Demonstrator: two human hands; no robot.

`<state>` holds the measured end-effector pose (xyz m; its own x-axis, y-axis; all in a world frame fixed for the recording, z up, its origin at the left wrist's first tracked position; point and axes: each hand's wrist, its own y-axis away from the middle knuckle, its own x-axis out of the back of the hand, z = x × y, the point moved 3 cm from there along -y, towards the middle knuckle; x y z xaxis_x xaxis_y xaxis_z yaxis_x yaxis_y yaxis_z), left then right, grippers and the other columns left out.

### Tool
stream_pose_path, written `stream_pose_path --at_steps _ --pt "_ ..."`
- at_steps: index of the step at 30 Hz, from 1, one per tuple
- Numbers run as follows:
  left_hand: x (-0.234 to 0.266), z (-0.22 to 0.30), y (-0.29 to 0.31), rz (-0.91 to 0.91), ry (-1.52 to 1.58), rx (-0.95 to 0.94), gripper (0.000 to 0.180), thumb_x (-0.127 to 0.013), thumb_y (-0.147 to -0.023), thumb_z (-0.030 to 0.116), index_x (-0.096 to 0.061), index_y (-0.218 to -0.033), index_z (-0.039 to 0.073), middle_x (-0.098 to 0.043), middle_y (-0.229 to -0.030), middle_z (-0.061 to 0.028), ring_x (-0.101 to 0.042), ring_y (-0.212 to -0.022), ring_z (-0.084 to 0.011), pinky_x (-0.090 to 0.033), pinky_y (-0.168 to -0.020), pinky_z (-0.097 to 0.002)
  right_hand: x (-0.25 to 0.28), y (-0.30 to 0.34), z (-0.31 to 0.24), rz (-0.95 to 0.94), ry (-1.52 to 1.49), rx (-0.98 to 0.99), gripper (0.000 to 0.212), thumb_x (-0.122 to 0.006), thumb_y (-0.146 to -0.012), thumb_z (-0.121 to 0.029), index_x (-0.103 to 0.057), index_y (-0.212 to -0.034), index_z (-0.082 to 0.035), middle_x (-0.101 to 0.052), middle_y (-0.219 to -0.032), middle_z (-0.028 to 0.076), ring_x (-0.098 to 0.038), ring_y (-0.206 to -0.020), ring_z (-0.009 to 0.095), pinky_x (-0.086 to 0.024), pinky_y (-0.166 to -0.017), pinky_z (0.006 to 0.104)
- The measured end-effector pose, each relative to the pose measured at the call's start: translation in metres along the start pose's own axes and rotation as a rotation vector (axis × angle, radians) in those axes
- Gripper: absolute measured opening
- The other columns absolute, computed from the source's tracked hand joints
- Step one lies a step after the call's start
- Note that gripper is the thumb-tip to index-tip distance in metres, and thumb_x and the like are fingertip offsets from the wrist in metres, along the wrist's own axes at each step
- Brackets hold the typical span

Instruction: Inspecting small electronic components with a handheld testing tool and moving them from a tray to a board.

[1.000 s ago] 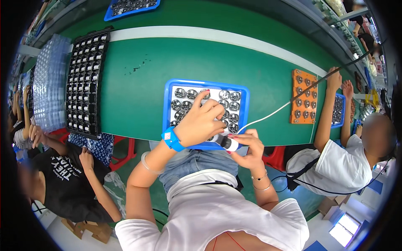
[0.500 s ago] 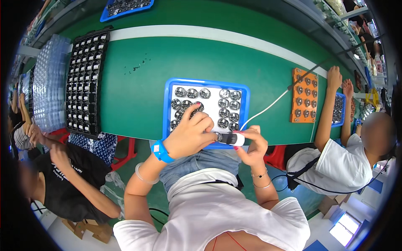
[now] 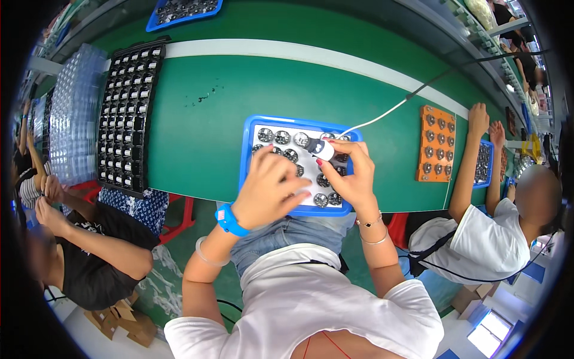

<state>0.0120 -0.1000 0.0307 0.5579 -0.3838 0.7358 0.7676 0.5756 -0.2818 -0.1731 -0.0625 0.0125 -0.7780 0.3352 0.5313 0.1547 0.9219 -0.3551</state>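
My right hand grips a short black-and-white cylindrical device with a white cable between thumb and fingers. Its black end meets a round metallic part in the far row of the blue tray; I cannot tell whether the two are attached. Over the tray's near left, my left hand is open with fingers apart and slightly blurred, nothing visible in it. The blue-rimmed tray has a white liner carrying rows of small round black-and-silver parts, some hidden under both hands.
A black tray of white pieces and stacked clear plastic trays stand to the left. An orange fixture with round parts lies right, beside a co-worker's arms. Dark bits are scattered on the green table. Another person sits at left.
My right hand has carried the device from the tray's near edge to its far row. My left hand has come away from the device's end, and its fingers have spread.
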Motion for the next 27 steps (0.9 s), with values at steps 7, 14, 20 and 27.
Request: stream_pose_path --at_steps 7,14,20,27 --pt "0.018 -0.035 -0.022 0.226 -0.085 0.200 0.025 -0.073 -0.076 0.016 -0.065 -0.099 0.016 -0.050 -0.086 -0.0042 -0.050 -0.089 -0.0261 -0.038 -0.085 -0.0433 -0.001 -0.001 0.000 -0.011 -0.018 -0.020 0.033 -0.077 -0.070 -0.002 -0.064 -0.101 -0.001 -0.068 -0.102 0.012 -0.062 -0.089 0.021 -0.050 -0.079 0.0301" --pt "0.008 -0.046 -0.045 0.096 -0.149 0.003 0.010 -0.074 -0.073 0.018 -0.070 -0.082 0.015 -0.046 -0.085 -0.0031 -0.048 -0.092 -0.0246 -0.036 -0.092 -0.0425 0.004 0.013 0.012 0.216 -0.250 -0.194 0.031 -0.070 -0.084 -0.007 -0.058 -0.112 0.001 -0.064 -0.102 0.011 -0.061 -0.098 0.017 -0.049 -0.087 0.0297" --pt "-0.001 -0.053 -0.055 0.058 -0.125 -0.019 0.006 -0.074 -0.072 0.020 -0.071 -0.074 0.015 -0.046 -0.084 -0.0025 -0.048 -0.094 -0.0231 -0.035 -0.096 -0.0451 0.021 0.020 0.004 0.223 -0.351 -0.057 0.029 -0.064 -0.087 -0.008 -0.053 -0.112 0.002 -0.062 -0.114 0.018 -0.061 -0.103 0.023 -0.046 -0.093 0.0347" --pt "0.008 -0.054 -0.049 0.087 -0.093 -0.007 0.015 -0.074 -0.074 0.020 -0.074 -0.088 0.017 -0.046 -0.086 -0.0032 -0.048 -0.094 -0.0244 -0.031 -0.103 -0.0477 -0.006 0.013 -0.009 -0.125 -0.068 0.015 0.032 -0.072 -0.076 -0.003 -0.059 -0.105 -0.003 -0.068 -0.110 0.013 -0.062 -0.099 0.027 -0.048 -0.087 0.0346"
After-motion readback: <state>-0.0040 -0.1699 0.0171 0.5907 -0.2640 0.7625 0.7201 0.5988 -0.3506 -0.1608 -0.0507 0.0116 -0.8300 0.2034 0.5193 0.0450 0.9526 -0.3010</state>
